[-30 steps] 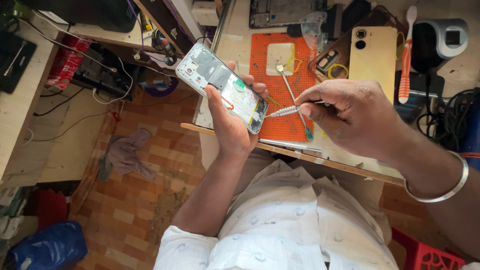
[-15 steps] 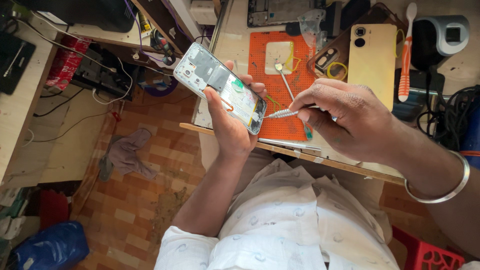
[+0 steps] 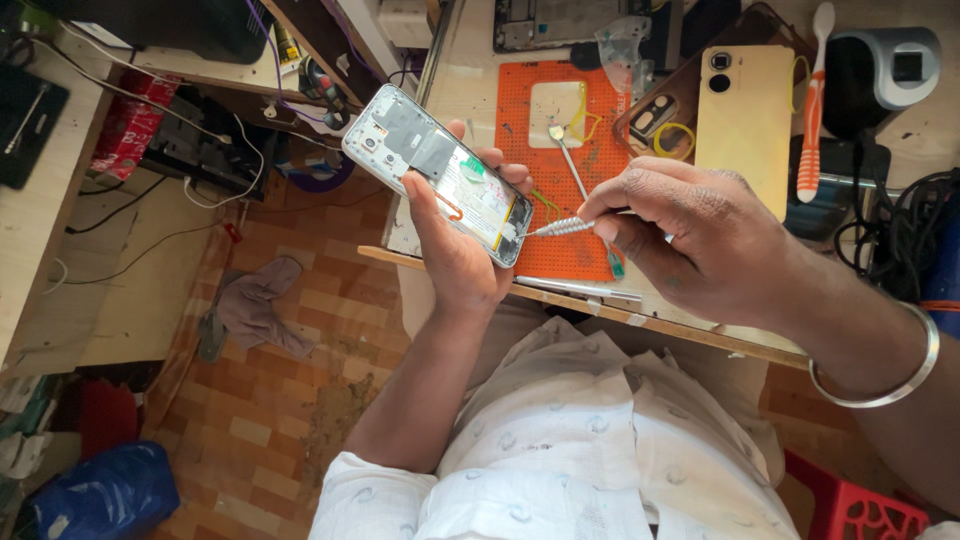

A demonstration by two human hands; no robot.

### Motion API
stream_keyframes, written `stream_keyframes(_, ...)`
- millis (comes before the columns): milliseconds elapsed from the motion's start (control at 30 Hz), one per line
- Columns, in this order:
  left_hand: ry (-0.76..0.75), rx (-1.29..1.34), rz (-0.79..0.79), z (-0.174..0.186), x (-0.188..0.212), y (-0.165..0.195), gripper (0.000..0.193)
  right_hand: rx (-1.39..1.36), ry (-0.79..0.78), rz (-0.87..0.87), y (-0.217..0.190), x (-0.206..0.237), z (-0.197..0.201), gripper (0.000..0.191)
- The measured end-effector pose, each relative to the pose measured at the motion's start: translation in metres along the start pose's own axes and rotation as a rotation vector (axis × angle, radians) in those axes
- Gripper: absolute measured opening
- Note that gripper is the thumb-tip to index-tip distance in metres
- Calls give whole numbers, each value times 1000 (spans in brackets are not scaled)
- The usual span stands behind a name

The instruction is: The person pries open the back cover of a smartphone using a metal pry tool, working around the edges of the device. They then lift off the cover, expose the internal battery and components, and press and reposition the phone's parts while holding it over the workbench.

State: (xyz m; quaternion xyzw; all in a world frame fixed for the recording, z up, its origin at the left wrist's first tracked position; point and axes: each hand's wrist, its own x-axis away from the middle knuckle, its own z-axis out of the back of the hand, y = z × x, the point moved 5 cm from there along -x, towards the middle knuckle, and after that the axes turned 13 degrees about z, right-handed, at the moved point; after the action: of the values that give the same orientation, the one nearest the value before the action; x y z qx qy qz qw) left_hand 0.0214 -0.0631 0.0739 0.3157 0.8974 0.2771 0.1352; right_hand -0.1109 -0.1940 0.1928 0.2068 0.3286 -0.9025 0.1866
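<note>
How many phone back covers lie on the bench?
2: a yellow back cover right of the orange mat, and a brown back cover partly beneath it. Others may be hidden.

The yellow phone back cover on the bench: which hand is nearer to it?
Right. The right hand, holding a screwdriver, sits just below the yellow cover; the left hand holds the opened phone farther left.

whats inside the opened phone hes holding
Inside the opened phone, held in the left hand, show grey shielding at the top, a pale battery area and an orange flex strip. The thumb covers part of one edge; the screwdriver tip meets its lower corner.
</note>
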Motion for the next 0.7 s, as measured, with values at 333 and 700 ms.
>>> stream_keyframes(333,-26,-63,14,7,0,-10,80,40,-1,37,8,8,-12,24)
stream_keyframes(700,-30,-43,11,22,-10,-15,86,144,42,62,9,0,-23,29)
